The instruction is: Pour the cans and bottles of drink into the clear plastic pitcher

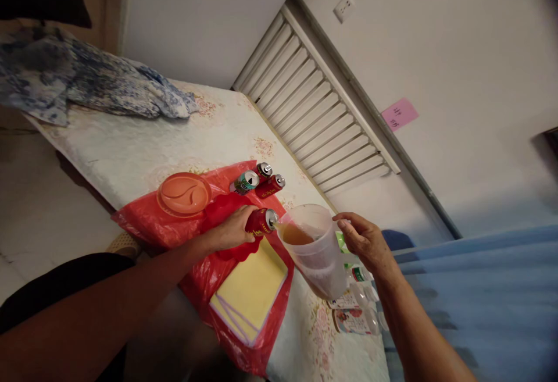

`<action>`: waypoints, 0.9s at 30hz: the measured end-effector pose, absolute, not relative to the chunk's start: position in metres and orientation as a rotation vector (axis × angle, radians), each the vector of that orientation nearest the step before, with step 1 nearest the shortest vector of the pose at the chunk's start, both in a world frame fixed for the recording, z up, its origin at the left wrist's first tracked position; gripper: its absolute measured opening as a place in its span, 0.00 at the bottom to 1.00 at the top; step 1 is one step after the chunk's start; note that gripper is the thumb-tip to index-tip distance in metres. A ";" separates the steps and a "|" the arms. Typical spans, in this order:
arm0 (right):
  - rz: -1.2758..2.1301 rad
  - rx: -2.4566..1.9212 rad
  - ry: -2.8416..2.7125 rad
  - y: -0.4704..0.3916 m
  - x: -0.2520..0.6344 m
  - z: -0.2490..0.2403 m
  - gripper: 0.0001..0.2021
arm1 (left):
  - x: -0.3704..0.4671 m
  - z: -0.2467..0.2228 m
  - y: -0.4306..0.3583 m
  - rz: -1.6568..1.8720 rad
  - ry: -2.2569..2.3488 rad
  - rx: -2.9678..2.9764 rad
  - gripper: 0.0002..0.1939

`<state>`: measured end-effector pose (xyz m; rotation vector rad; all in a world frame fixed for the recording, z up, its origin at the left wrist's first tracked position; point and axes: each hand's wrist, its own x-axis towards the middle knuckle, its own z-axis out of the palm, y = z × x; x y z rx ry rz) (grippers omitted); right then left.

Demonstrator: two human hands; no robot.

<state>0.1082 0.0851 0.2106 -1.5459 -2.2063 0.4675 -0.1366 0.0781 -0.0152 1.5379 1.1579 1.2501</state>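
My left hand (233,231) is wrapped round a red can (261,221), tipped so that its open top meets the rim of a clear plastic pitcher (316,254). Brown liquid shows inside the pitcher, which leans toward the can. My right hand (360,239) is at the pitcher's handle side, fingers curled; the grip is partly hidden. Behind the held can stand a green can (244,182), another red can (271,186) and a dark can (263,170). An orange lidded container (185,194) and a folded yellow cloth (250,292) lie on red plastic (157,228).
The table (218,138) has a flowered cover. Clear labelled bottles (355,320) lie or stand right of the pitcher. A blue-and-white patterned cloth (117,82) lies at the far left. A radiator (314,109) runs along the wall, and a blue curtain (483,295) hangs at right.
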 end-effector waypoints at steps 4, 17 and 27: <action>0.455 -1.551 -2.215 0.086 0.109 0.211 0.23 | -0.137 -0.015 0.079 1.229 1.174 1.544 0.28; 0.455 -1.563 -2.212 0.088 0.113 0.210 0.24 | -0.137 -0.017 0.079 1.202 1.182 1.550 0.29; 0.475 -1.584 -2.202 0.086 0.109 0.211 0.24 | -0.137 -0.017 0.079 1.221 1.163 1.541 0.29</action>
